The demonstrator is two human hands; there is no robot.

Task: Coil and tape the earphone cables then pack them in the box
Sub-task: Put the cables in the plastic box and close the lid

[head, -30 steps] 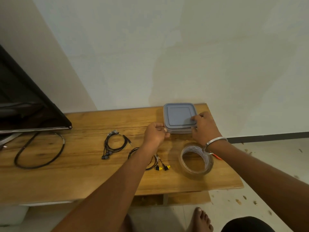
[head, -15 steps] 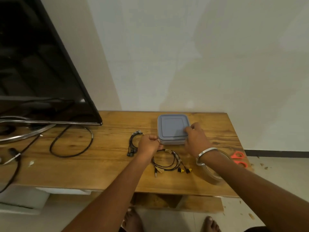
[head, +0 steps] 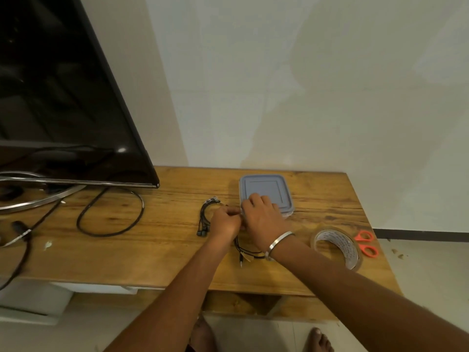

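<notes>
Both cable bundles (head: pixel 206 217) lie coiled on the surface (head: pixel 162 240) beside the box (head: pixel 264 189), not packed. Your left hand (head: pixel 225 222) and right hand (head: pixel 264 219) curl at the lid's corner; box still needs opening.

Both hands meet at the near-left corner of the grey box (head: pixel 265 190), lid on: the left hand (head: pixel 224 222) is curled at the edge, the right hand (head: pixel 264 219) (with a metal bangle (head: pixel 279 241)) lies over the lid; two coiled earphone cables (head: pixel 206 217) rest beside them on the wooden table (head: pixel 152 240)
</notes>
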